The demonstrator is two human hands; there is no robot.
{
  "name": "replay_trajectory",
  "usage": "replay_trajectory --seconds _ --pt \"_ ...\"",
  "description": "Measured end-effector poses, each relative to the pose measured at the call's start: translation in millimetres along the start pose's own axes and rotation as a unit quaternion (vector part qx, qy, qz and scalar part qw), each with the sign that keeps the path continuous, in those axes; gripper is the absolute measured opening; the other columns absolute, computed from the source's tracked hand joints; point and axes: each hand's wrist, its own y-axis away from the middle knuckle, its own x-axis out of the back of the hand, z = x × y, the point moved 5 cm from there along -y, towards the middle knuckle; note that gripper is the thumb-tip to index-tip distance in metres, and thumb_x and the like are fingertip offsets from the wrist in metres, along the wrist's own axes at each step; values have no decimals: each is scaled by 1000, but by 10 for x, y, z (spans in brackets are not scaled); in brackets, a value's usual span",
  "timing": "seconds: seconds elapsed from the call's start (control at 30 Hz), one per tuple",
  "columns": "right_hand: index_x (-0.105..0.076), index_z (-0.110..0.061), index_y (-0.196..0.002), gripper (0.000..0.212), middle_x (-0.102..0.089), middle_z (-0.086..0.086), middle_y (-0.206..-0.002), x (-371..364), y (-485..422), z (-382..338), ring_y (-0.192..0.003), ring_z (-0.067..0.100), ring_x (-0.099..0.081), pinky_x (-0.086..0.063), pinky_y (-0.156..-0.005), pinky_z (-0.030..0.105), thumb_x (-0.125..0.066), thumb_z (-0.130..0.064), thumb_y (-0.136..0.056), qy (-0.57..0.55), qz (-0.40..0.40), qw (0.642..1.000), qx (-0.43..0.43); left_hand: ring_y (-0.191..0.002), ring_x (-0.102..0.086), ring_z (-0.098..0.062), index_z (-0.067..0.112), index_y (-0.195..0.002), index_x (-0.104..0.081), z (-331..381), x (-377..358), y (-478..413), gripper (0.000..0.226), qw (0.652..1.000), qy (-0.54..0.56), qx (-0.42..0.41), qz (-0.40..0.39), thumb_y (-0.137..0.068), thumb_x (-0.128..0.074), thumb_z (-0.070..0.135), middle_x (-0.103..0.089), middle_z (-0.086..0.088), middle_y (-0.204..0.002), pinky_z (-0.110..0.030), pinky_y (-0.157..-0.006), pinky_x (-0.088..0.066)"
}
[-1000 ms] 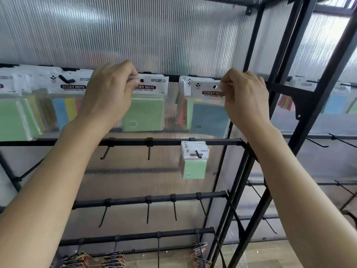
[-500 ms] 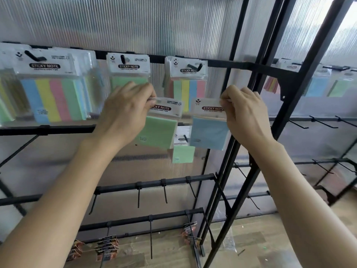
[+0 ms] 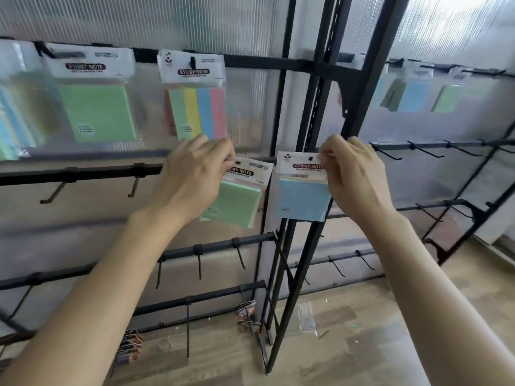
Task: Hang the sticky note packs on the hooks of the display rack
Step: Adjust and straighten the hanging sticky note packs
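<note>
I count two hands: left hand (image 3: pixel 192 176), right hand (image 3: pixel 354 176). They hold two packs: green pack (image 3: pixel 234 201), blue pack (image 3: pixel 302 199). Left of the black post (image 3: pixel 317 107), two hanging packs (image 3: pixel 97 112) show clearly; right of it, three blurred packs (image 3: pixel 415 93).

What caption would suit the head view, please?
Left hand pinches a green note pack, right hand a blue pack, before the rack.

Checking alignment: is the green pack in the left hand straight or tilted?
Tilted. On the green pack, lettering slopes down rightward; the left hand pinches its header.

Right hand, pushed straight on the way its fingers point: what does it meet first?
Likely the display rack's black upright, directly behind the right hand and the blue sticky note pack it pinches. Depth is unclear; it might slip past to the ribbed wall panel.
</note>
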Motion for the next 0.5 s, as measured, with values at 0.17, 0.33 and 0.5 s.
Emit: replay_trajectory --seconds 0.17,0.33,0.5 --pt "-52 -3 -76 11 -41 -8 -68 263 134 519 -65 10 -26 -26 -60 26 -49 -8 -85 8 15 1000 2 -66 -43 -23 6 -77 -51 441 -319 -227 22 1000 -12 5 5 -90 -39 19 -55 -3 -67 -41 -65 -38" --pt "-52 -4 -76 12 -57 5 -69 498 306 1103 -63 28 -47 -33 -58 28 -46 -10 -85 8 -6 1000 5 -67 -38 -17 8 -77 -50 963 -607 -451 20 1000 -12 13 12 -90 -39 18 -55 -1 -69 -31 -64 -29" --pt "-53 -4 -77 18 -57 5 -70 786 526 1675 -62 28 -47 -28 -60 27 -42 -16 -84 16 -12 1000 -10 -65 -44 -23 8 -78 -50 1517 -902 -581 21 999 16 43 18 -90 -39 20 -52 -1 -70 -31 -63 -31"
